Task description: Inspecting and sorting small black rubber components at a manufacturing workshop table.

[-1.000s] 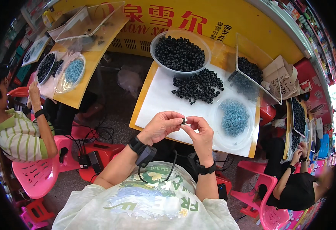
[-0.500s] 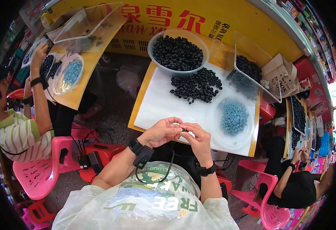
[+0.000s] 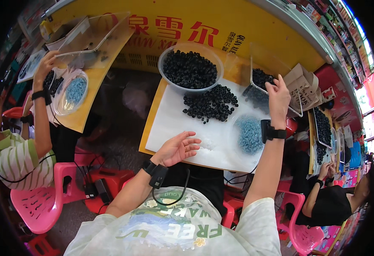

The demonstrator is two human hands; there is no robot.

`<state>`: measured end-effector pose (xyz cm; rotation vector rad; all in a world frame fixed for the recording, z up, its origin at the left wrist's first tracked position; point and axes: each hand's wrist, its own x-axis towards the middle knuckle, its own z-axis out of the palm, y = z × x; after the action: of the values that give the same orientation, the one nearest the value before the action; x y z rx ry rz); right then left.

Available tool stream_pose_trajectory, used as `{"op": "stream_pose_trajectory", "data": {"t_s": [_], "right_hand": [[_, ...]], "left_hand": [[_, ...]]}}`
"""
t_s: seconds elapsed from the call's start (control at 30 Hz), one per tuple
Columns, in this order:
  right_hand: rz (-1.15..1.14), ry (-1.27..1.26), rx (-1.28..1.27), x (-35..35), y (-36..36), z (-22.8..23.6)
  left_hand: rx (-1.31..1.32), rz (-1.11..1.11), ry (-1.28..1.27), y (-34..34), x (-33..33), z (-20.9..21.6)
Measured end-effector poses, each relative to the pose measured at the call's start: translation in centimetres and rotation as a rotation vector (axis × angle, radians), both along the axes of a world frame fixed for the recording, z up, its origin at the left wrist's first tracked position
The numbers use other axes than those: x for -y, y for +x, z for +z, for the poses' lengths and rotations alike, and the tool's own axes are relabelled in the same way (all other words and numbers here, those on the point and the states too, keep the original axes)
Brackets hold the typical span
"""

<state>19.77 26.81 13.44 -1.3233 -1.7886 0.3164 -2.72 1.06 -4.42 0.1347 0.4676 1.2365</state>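
My left hand [image 3: 177,149] hovers at the table's front edge, palm turned up, fingers spread with nothing in them. Stretched out to the far right, my right hand [image 3: 278,100] is at the rim of a clear rectangular bin [image 3: 295,112] that contains small black pieces. Its thumb and forefinger tips look apart, and no piece shows between them. Loose black ring-like pieces [image 3: 210,103] lie heaped on the white sheet [image 3: 165,123]. Small light-blue pieces [image 3: 250,134] fill a clear round tray [image 3: 234,147], left of my right wrist.
Behind the heap stands a clear round bowl [image 3: 161,70] of black pieces. A paper bag [image 3: 304,85] is beside the bin. Co-workers sit left [image 3: 20,160] and right [image 3: 330,200] at tables with similar pieces. Pink chairs [image 3: 35,200] and cables surround the seats.
My hands have come apart from a small dark piece they held together. The right reached far right to the bin; the left opened and stayed near the table edge. The view shifted slightly.
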Motion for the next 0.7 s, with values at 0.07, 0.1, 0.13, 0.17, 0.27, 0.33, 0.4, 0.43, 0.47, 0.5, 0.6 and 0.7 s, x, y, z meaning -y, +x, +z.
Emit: {"op": "stream_pose_trajectory", "data": {"t_s": [0.07,0.1,0.13,0.17,0.27,0.33,0.4,0.43,0.47,0.5,0.6,0.7], "right_hand": [[-0.026,0.281,0.321,0.2,-0.3,-1.4],[0.109,0.225,0.176,1.1,-1.2,-2.7],[0.219,0.11,0.161,3.2,-2.6,-3.6],[0.328,-0.024,0.165,4.5,-3.2,-6.0],[0.614,0.126,0.331,8.4,-6.0,-10.1],[0.618,0.125,0.366,8.9,-6.6,-12.4],[0.622,0.126,0.436,8.6,-6.6,-13.5],[0.619,0.129,0.473,8.4,-6.6,-13.6],[0.613,0.143,0.482,8.3,-6.7,-13.6],[0.607,0.156,0.491,8.4,-6.9,-13.8],[0.596,0.171,0.499,8.3,-7.1,-14.4],[0.583,0.165,0.456,8.4,-7.1,-14.9]], "left_hand": [[0.017,-0.004,0.01,-0.1,0.2,-0.1],[0.024,-0.002,0.014,-0.1,0.2,-0.2],[0.022,0.004,0.017,-0.1,0.2,-0.2],[0.019,-0.003,0.02,0.0,0.2,0.0],[0.004,-0.01,0.021,0.0,0.3,0.0],[-0.013,-0.009,0.026,0.0,0.4,-0.1],[-0.029,-0.001,0.036,0.1,0.5,-0.2],[-0.042,0.002,0.026,0.1,0.5,-0.1],[-0.054,0.003,0.016,0.2,0.5,0.1],[-0.067,0.004,0.006,0.2,0.5,0.3],[-0.069,0.014,0.014,0.3,0.6,0.4],[-0.102,0.012,0.02,0.4,0.4,0.6]]}}
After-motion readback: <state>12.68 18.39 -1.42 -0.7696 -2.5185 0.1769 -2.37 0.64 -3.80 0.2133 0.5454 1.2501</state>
